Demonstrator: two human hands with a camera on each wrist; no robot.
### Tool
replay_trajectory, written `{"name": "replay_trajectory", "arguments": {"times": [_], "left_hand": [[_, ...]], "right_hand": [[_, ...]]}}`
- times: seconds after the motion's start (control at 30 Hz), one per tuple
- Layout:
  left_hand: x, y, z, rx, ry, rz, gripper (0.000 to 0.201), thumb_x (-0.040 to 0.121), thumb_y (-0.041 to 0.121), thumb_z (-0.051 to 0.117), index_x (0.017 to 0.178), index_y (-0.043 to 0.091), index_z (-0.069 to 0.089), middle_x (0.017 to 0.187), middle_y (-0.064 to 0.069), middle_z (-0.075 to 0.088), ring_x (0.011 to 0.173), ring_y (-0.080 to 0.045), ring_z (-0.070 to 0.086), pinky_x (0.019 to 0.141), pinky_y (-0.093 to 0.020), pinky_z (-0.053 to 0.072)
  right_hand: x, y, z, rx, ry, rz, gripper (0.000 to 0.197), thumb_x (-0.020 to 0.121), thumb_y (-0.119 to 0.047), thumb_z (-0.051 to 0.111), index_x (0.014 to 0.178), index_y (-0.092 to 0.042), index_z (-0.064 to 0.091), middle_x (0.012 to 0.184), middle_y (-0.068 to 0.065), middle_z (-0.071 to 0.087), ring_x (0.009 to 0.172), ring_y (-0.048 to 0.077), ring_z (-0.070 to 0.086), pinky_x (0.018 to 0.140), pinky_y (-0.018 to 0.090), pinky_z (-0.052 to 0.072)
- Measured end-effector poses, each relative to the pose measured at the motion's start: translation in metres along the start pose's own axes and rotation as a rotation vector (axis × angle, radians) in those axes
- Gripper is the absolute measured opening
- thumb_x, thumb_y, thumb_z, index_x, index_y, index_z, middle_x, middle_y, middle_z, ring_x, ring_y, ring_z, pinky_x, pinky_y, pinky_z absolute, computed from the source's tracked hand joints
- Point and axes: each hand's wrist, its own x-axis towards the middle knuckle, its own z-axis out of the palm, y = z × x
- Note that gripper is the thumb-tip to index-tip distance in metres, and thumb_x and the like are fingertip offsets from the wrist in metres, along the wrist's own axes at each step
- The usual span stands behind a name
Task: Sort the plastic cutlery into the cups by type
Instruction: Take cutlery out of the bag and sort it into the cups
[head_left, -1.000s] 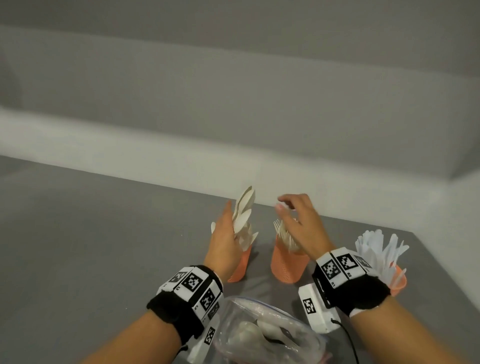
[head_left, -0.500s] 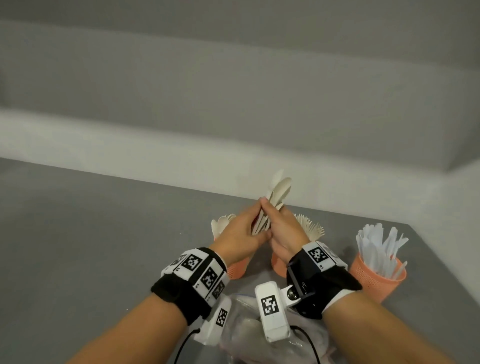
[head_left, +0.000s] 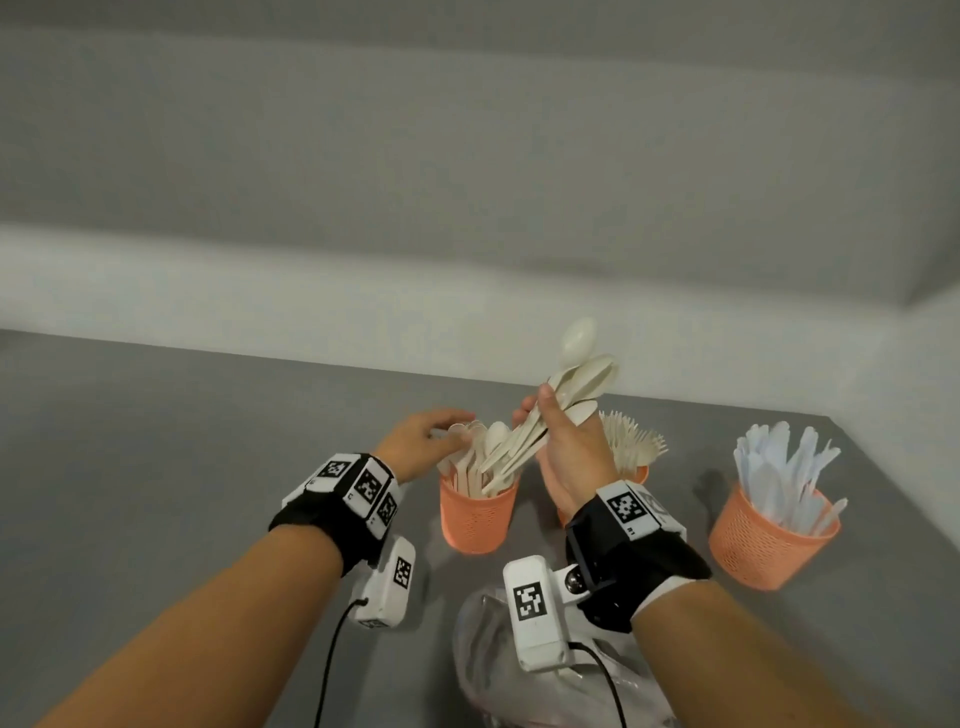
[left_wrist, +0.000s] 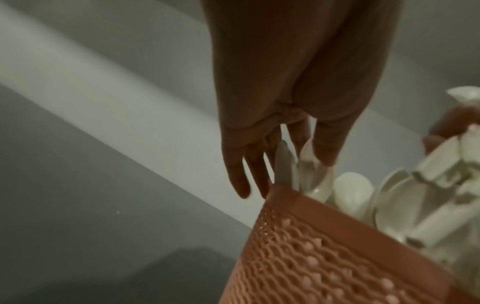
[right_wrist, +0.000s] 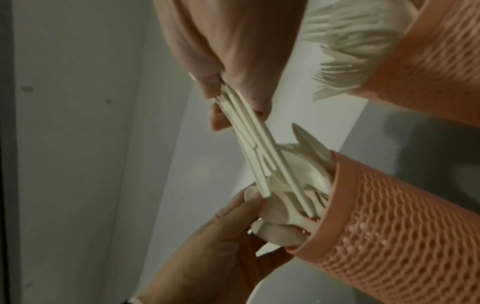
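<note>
Three orange mesh cups stand in a row. My right hand grips a bundle of cream spoons by their stems, bowls up. Their handle ends slant down into the left cup, which holds several spoons. My left hand reaches over that cup's far-left rim, and its straight fingers touch the spoon bowls standing in it. The middle cup, partly hidden behind my right hand, holds forks. The right cup holds white knives. In the right wrist view the bundle runs from my fingers into the spoon cup.
A clear plastic bag lies on the grey table just in front of me, under my right wrist. A white ledge and grey wall run behind the cups. The table's right edge passes close to the knife cup.
Half a second ago both hands held the spoon bundle together. My left hand has let go and moved to the spoon cup's rim; my right hand has tilted the handles down into that cup.
</note>
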Motion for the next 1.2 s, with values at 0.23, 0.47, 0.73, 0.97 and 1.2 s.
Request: {"name": "replay_trajectory", "arguments": {"times": [0.23, 0.47, 0.73, 0.97, 1.2], "left_hand": [[-0.016, -0.005, 0.0, 0.234, 0.001, -0.011, 0.03, 0.083, 0.013, 0.058, 0.112, 0.018, 0.051, 0.08, 0.001, 0.051, 0.068, -0.012, 0.05, 0.064, -0.023, 0.043], [-0.014, 0.033, -0.004, -0.1, 0.078, 0.155, 0.054, 0.094, 0.023, 0.049, 0.143, 0.027, 0.027, 0.136, 0.0, 0.04, 0.117, -0.014, 0.043, 0.089, -0.024, 0.037], [0.001, 0.06, 0.026, 0.141, 0.02, 0.409, 0.038, 0.1, 0.026, 0.035, 0.135, 0.017, 0.048, 0.138, -0.003, 0.049, 0.125, -0.012, 0.044, 0.108, -0.026, 0.03], [0.004, 0.029, 0.038, 0.704, -0.043, 0.292, 0.044, 0.1, 0.035, 0.025, 0.143, 0.026, 0.035, 0.149, 0.002, 0.038, 0.138, -0.019, 0.032, 0.113, -0.045, 0.025], [-0.016, 0.028, 0.041, 0.656, 0.011, 0.256, 0.054, 0.098, 0.041, 0.023, 0.149, 0.028, 0.009, 0.158, -0.007, 0.013, 0.145, -0.023, 0.014, 0.116, -0.051, 0.009]], "right_hand": [[0.004, 0.02, -0.001, -0.235, -0.026, -0.014, 0.026, 0.091, -0.015, 0.057, 0.11, 0.002, 0.051, 0.076, 0.003, 0.065, 0.071, 0.012, 0.068, 0.074, 0.032, 0.055], [0.001, 0.02, 0.002, -0.403, -0.1, -0.019, 0.039, 0.072, 0.0, 0.071, 0.099, -0.023, 0.056, 0.088, 0.007, 0.07, 0.09, 0.029, 0.068, 0.086, 0.048, 0.055], [0.007, 0.027, 0.0, -1.024, -0.129, -0.148, 0.049, 0.066, -0.02, 0.07, 0.111, -0.013, 0.053, 0.099, 0.005, 0.062, 0.088, 0.021, 0.062, 0.073, 0.03, 0.056], [0.004, 0.015, -0.025, -1.22, -0.287, 0.02, 0.077, 0.056, -0.029, 0.083, 0.123, -0.011, 0.05, 0.122, 0.007, 0.046, 0.116, 0.02, 0.044, 0.093, 0.032, 0.043], [-0.011, -0.016, -0.042, -1.092, -0.182, -0.144, 0.041, 0.075, -0.012, 0.074, 0.113, -0.01, 0.059, 0.112, 0.006, 0.052, 0.097, 0.013, 0.05, 0.085, 0.013, 0.04]]}}
